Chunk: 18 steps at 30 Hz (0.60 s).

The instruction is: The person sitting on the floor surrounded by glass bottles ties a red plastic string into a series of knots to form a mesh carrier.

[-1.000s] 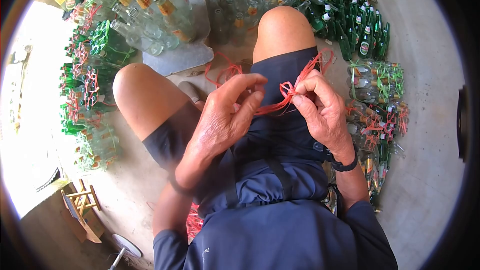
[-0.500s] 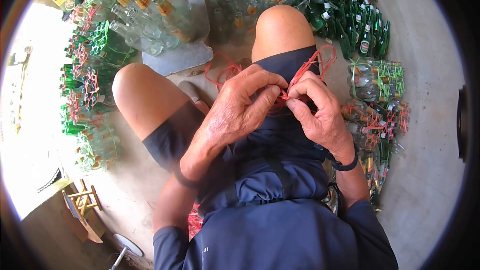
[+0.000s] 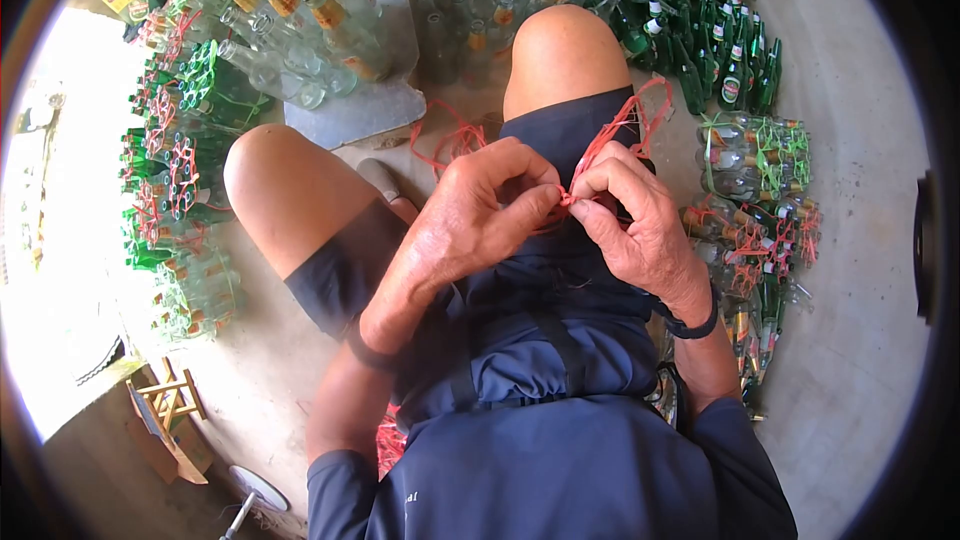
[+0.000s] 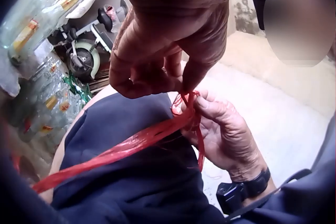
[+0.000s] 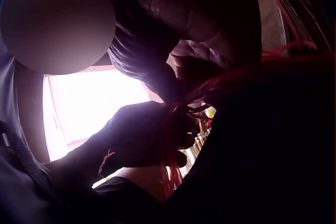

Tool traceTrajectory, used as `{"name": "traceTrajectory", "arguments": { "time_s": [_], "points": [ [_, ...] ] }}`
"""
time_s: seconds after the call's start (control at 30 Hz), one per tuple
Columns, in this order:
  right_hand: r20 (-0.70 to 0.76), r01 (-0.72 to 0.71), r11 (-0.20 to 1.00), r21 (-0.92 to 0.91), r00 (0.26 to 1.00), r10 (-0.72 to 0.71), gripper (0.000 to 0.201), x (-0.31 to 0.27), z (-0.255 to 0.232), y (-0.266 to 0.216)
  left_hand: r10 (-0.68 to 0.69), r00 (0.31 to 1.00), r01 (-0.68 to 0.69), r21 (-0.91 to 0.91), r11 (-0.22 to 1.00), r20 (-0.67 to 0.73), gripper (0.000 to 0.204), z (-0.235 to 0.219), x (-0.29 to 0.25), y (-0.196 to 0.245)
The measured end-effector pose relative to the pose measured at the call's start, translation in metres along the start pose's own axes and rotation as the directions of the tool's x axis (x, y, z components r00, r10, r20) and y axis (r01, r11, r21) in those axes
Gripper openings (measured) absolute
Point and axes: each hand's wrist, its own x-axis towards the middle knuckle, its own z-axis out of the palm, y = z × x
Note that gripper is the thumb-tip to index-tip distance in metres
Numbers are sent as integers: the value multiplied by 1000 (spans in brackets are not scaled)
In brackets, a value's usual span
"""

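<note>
Between the two hands, above the dark shorts, is a knotted bit of red plastic twine [image 3: 603, 140]. My left hand [image 3: 478, 210] pinches it with thumb and forefinger. My right hand [image 3: 637, 225] pinches it close beside, fingertips nearly meeting the left ones; loose loops rise above the right hand. In the left wrist view a flat red strand [image 4: 121, 148] runs from the pinch toward the lower left, with the right hand [image 4: 223, 134] behind it. The right wrist view is dark; red strands [image 5: 170, 166] hang by the left hand [image 5: 134, 134].
Clear bottles [image 3: 345, 35] stand on a grey slab [image 3: 365, 118] ahead. Green bottles [image 3: 735, 60] are heaped at the upper right, with tied bundles [image 3: 755, 155] below them. More tied bottles [image 3: 190, 175] line the left side. A small wooden stool [image 3: 170, 400] stands lower left.
My left hand has moved right, from apart to the knot beside the right hand, and its fingers have closed on the twine. The right hand has shifted slightly; the loops above it have spread.
</note>
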Motion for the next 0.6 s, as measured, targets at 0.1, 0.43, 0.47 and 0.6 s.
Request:
{"name": "traceTrajectory", "arguments": {
  "time_s": [0.1, 0.43, 0.47, 0.6],
  "points": [
    [7, 15, 1000, -11, 1000, -15, 8, 0, 0, 1, -56, 998, 54, -144, 988, -8, 13, -5, -1, -10],
    [67, 52, 995, -80, 997, -46, 15, -4, 1, -1, -102, 993, 32, -704, 710, -58, 14, -5, -1, -24],
    [69, 52, 994, -95, 997, -46, 15, -4, 1, -1, -94, 994, 21, -717, 697, -62, 13, -4, -1, -25],
    [65, 53, 991, -119, 997, -45, 16, -5, 1, -2, -1, 999, -34, -705, 709, -48, 10, -7, 2, -33]
  ]
}}
